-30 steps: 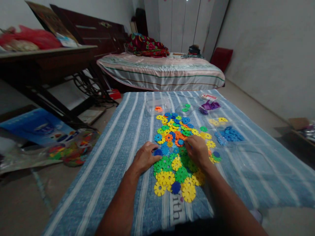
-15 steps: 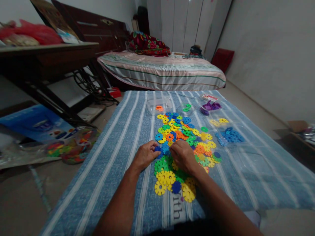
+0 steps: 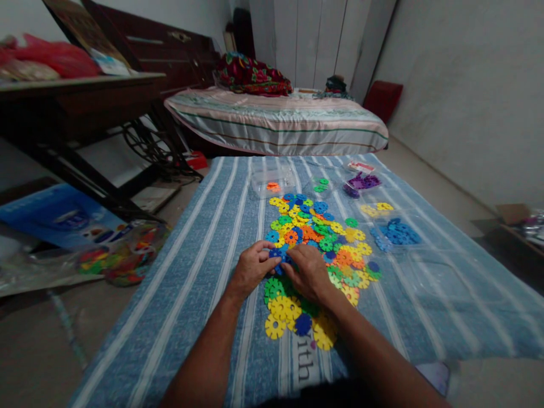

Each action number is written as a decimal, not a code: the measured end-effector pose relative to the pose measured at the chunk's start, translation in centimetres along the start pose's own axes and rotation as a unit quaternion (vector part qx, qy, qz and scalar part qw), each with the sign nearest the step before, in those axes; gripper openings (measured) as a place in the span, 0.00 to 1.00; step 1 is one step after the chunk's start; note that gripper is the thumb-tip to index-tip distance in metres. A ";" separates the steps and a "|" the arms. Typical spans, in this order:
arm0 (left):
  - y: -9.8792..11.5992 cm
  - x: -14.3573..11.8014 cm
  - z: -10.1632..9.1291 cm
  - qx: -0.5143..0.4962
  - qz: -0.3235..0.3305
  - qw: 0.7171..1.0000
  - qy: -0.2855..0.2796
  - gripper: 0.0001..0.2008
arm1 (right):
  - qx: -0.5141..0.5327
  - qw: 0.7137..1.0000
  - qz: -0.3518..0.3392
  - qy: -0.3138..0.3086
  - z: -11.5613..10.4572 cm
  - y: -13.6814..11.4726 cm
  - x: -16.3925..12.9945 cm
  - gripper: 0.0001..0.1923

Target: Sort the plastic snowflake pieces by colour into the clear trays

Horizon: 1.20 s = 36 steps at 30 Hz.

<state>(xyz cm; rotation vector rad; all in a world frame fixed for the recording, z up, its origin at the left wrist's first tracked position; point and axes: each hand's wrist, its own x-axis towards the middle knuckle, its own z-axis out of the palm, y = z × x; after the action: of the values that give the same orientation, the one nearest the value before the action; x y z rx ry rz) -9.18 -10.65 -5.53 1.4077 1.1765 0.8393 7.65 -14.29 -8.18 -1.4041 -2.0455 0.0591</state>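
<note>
While both hands meet over the heap of flat multicoloured plastic snowflake discs (image 3: 317, 249) on the blue striped cloth (image 3: 204, 272) | left hand (image 3: 251, 269) fingers and right hand (image 3: 308, 272) fingers pinch small blue plastic discs (image 3: 280, 258) together | heap centre-cloth.

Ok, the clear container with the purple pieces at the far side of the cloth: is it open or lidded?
Cannot tell. The purple pieces show through the clear container, but it is too small and dim to make out a lid.

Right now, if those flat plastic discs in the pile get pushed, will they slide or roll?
The discs lie flat on the striped cloth, so they would probably slide, not roll. They look thin, stiff and light. Their notched edges might snag neighbours.
</note>
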 end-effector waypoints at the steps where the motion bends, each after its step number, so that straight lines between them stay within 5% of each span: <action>1: 0.0 0.0 0.1 -0.007 -0.003 1.000 -0.004 0.20 | 0.006 1.000 0.002 0.000 0.0 0.0 0.0 0.09; 10: 0.0 -0.1 0.3 -0.023 -0.006 1.000 0.003 0.22 | 0.081 0.996 0.030 0.012 -0.4 0.8 -0.3 0.07; 17: -1.0 0.6 0.1 0.012 0.010 0.997 0.072 0.21 | -0.006 0.989 0.071 0.128 -5.0 6.1 -0.5 0.10; 22: -1.9 1.0 -0.3 0.081 0.041 0.992 0.090 0.14 | -0.186 0.931 0.162 0.268 -10.4 12.5 -1.5 0.09; 25: -2.1 1.0 -0.5 0.163 0.082 0.979 0.094 0.11 | -0.255 0.888 0.218 0.315 -11.8 14.2 -2.1 0.09; 28: -2.2 1.0 -0.6 0.250 0.123 0.954 0.112 0.10 | -0.219 0.911 0.193 0.292 -10.5 13.2 -2.2 0.08; 32: -2.4 1.1 -0.6 0.343 0.160 0.918 0.120 0.08 | -0.107 0.970 0.096 0.195 -6.5 9.6 -1.6 0.10; 36: -2.7 1.1 0.0 0.418 0.184 0.882 0.112 0.08 | -0.043 0.994 0.014 0.100 -3.6 6.7 -1.0 0.11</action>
<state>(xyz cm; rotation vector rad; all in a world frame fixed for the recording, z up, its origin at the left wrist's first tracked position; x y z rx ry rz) -9.41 -9.71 -8.26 2.3458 1.5754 0.7912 15.25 -13.42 -8.38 -1.4298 -1.8818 -0.1542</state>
